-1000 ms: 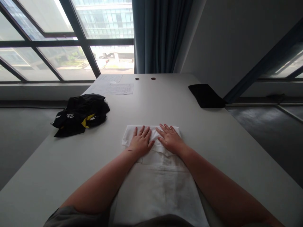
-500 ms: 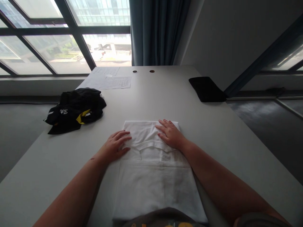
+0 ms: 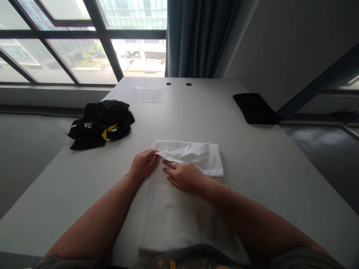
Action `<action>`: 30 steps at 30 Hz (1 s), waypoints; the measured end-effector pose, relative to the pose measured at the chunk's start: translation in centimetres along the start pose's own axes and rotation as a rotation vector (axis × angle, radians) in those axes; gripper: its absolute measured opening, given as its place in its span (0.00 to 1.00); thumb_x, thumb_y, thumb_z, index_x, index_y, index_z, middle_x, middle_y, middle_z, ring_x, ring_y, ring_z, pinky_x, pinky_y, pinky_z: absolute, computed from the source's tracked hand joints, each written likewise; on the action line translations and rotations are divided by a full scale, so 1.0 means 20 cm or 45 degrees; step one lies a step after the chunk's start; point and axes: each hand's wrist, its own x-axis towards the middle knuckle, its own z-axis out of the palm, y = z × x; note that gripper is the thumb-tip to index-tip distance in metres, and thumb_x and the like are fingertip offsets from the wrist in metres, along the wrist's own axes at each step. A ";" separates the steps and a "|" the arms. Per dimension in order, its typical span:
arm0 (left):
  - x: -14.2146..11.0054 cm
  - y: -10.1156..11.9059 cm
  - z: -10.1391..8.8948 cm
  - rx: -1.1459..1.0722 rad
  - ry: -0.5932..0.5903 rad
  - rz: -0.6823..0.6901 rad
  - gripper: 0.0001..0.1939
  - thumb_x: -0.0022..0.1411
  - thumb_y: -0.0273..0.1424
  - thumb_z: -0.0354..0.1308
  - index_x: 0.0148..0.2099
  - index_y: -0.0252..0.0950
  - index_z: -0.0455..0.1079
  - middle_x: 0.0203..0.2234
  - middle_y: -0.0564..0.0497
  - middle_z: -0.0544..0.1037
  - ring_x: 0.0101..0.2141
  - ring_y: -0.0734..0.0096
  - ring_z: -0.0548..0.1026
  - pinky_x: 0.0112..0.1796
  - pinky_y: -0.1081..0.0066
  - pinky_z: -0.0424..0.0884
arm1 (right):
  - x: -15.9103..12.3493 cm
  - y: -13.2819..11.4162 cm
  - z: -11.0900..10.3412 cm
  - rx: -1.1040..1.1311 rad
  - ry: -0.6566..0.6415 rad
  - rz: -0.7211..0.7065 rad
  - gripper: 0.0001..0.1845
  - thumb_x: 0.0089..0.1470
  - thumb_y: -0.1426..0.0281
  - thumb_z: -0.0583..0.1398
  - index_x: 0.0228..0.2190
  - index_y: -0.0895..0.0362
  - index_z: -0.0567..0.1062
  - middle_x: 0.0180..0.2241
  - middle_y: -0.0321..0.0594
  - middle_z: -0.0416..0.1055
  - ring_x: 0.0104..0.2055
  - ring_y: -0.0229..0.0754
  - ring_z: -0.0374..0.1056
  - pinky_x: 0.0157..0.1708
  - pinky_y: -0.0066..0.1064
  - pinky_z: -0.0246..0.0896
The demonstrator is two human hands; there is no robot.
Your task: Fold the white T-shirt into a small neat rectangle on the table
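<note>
My left hand (image 3: 143,164) pinches the upper flap (image 3: 190,155) of the folded white shirt (image 3: 179,216) at the desk's (image 3: 266,168) near side; my open right hand (image 3: 185,177) rests on it. A loose pinch could drop the flap, rumpling the fold.

Interior of a room, viewed toward a corner. A large window (image 3: 70,48) with dark metal mullions (image 3: 103,41) looks out on a multistorey glass facade (image 3: 131,15) and a pale paved area; daylight enters here. A dark blue curtain (image 3: 202,37) hangs at the window's right edge, beside a plain grey wall (image 3: 288,48). A low grey sill (image 3: 50,95) runs beneath the glazing. A grey floor (image 3: 28,168), with glare at right (image 3: 314,138), lies around a long pale-grey table (image 3: 266,149), which has two round grommets (image 3: 168,83) near its far edge.
</note>
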 end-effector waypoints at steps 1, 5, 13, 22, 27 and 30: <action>-0.01 0.00 0.00 -0.019 0.014 0.013 0.14 0.71 0.34 0.52 0.46 0.39 0.80 0.41 0.48 0.84 0.41 0.65 0.80 0.45 0.69 0.74 | 0.01 0.01 0.01 -0.019 -0.020 0.064 0.21 0.68 0.63 0.55 0.58 0.53 0.76 0.64 0.48 0.69 0.51 0.50 0.77 0.48 0.36 0.72; -0.01 0.00 0.00 -0.079 0.067 0.039 0.14 0.71 0.34 0.53 0.48 0.39 0.80 0.43 0.47 0.84 0.44 0.64 0.81 0.48 0.68 0.75 | 0.01 0.03 0.03 -0.053 -0.032 0.221 0.26 0.68 0.64 0.54 0.64 0.55 0.70 0.62 0.51 0.71 0.50 0.50 0.77 0.49 0.35 0.71; -0.01 0.00 0.00 -0.139 0.081 0.020 0.14 0.71 0.34 0.53 0.48 0.38 0.80 0.44 0.47 0.84 0.43 0.64 0.81 0.46 0.68 0.77 | 0.07 0.03 0.07 -0.003 -0.057 0.200 0.27 0.70 0.64 0.52 0.67 0.49 0.66 0.58 0.47 0.75 0.49 0.49 0.78 0.48 0.35 0.70; -0.02 0.02 -0.05 0.025 0.044 0.249 0.13 0.69 0.28 0.52 0.48 0.41 0.77 0.47 0.47 0.82 0.47 0.65 0.79 0.47 0.66 0.77 | -0.01 0.06 0.05 -0.115 -0.060 0.225 0.20 0.69 0.73 0.49 0.54 0.58 0.75 0.48 0.50 0.79 0.40 0.47 0.78 0.38 0.32 0.69; -0.03 0.01 -0.07 0.189 -0.123 0.418 0.15 0.62 0.21 0.53 0.46 0.41 0.76 0.53 0.48 0.79 0.52 0.61 0.75 0.55 0.59 0.72 | -0.06 0.04 0.04 -0.153 -0.060 0.173 0.16 0.68 0.72 0.52 0.51 0.58 0.76 0.46 0.49 0.79 0.36 0.44 0.76 0.34 0.30 0.65; -0.03 0.01 -0.07 0.235 -0.283 0.438 0.13 0.61 0.21 0.55 0.43 0.41 0.76 0.50 0.48 0.79 0.50 0.61 0.75 0.55 0.58 0.70 | -0.08 0.05 0.00 -0.139 0.004 0.060 0.13 0.69 0.69 0.53 0.47 0.55 0.77 0.43 0.45 0.78 0.36 0.43 0.73 0.35 0.31 0.63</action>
